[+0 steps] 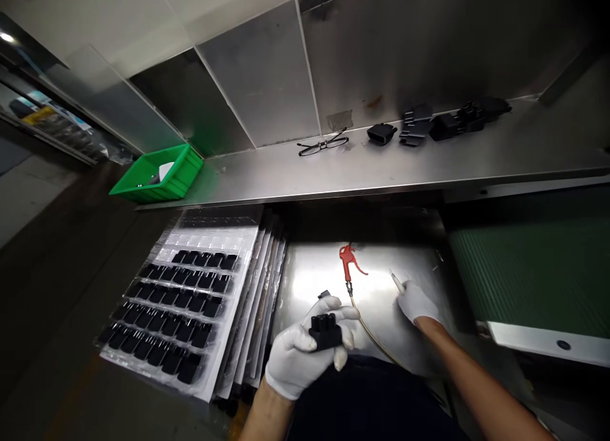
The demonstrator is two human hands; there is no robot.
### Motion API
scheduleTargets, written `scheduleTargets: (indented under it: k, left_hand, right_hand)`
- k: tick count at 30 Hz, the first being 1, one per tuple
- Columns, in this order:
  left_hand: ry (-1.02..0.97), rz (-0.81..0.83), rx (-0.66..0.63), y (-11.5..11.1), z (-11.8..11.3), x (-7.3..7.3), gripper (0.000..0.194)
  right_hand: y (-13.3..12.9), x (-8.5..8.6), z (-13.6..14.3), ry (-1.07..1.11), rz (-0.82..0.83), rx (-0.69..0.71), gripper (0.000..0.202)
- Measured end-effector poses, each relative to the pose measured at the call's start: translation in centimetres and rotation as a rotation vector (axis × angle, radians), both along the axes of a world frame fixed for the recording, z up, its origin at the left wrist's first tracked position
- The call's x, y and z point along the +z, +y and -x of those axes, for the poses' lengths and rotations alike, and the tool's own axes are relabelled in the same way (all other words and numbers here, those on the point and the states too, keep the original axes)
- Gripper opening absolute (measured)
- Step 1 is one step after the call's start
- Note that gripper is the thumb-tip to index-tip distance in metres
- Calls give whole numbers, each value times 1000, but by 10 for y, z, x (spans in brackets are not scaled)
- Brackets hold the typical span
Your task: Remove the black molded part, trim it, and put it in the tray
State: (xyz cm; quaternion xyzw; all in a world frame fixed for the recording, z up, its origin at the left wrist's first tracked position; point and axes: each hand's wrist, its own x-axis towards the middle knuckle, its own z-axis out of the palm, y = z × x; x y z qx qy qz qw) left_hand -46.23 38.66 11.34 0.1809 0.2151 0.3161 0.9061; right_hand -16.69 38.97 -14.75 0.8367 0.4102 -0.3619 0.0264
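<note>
Low down, left hand [300,352] fingers curled round black connector [325,330], right hand [415,301] pinching thin tool [396,279].

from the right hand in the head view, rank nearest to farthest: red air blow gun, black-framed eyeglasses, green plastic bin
From the right hand:
1. Red air blow gun, just to its left on the steel worktop.
2. Black-framed eyeglasses, up on the shelf.
3. Green plastic bin, far left end of the shelf.

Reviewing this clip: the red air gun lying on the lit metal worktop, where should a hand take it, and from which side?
Probably by the red handle body of the air gun, coming from above and from the right, where the right hand is nearest. It lies flat on the metal worktop with its trigger lever sticking out rightward and the hose trailing toward the person, so fingers can wrap body and lever together.
</note>
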Motion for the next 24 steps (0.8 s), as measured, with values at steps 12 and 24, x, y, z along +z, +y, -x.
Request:
scheduleTargets:
  k: [12, 24]
  left_hand:
    - [-151, 65, -51, 22, 33, -3, 72]
    - [73, -132, -129, 16, 48, -5, 79]
  right_hand:
    - [1, -1, 17, -20, 80, -86, 27]
    - [-5, 2, 20, -15, 47, -125, 28]
